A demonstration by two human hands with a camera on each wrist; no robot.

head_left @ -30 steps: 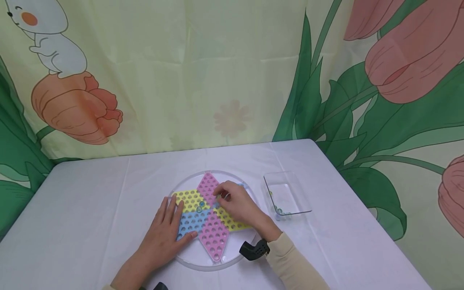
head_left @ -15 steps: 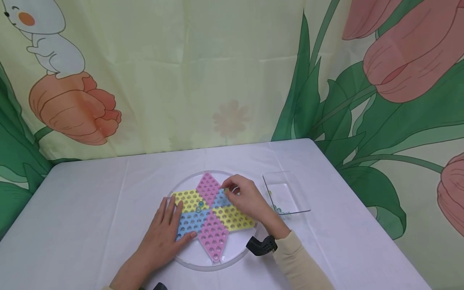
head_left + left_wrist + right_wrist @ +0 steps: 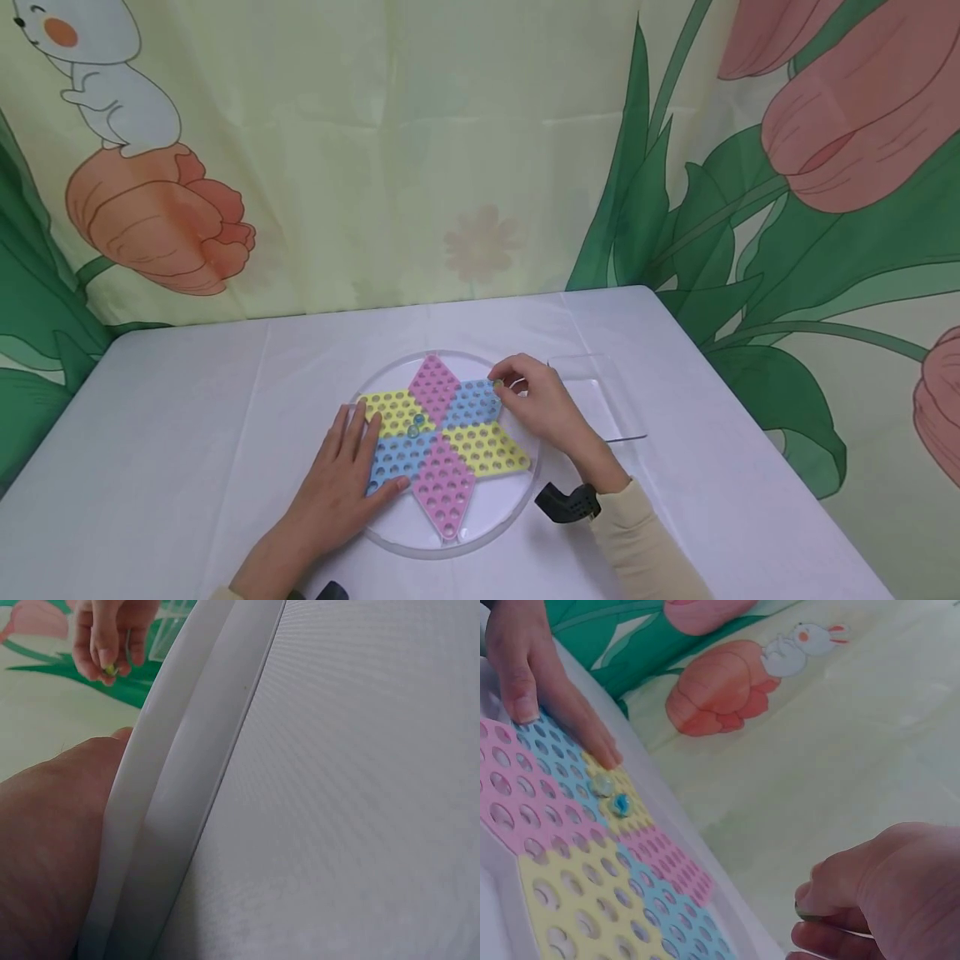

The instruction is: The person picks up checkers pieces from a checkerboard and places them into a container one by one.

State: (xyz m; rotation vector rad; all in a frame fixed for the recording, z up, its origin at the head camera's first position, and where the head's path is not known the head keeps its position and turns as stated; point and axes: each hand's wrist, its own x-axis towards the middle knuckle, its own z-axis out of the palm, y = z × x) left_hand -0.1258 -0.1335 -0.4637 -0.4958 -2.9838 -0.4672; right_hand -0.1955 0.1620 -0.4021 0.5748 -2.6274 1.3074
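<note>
A Chinese checkers board (image 3: pixel 444 483), star-shaped in pink, yellow and blue on a round white base, lies on the table. Across its left side rests my left hand (image 3: pixel 341 475), fingers straight. My right hand (image 3: pixel 543 404) pinches a yellow-green marble (image 3: pixel 111 670) between thumb and fingertips, above the board's right rim by the far blue section. The hand's back covers much of that marble in the right wrist view. Near the board's centre, a blue marble (image 3: pixel 620 804) and a clear marble (image 3: pixel 601 784) sit side by side on the yellow section.
A clear plastic box (image 3: pixel 626 425) stands right of the board, its left part hidden behind my right hand. The white-covered table (image 3: pixel 187 433) ends at a far edge before a printed curtain (image 3: pixel 322 167).
My right hand has moved right, from near the board's centre across the far blue section to the rim, carrying the marble. My left hand has stayed in place.
</note>
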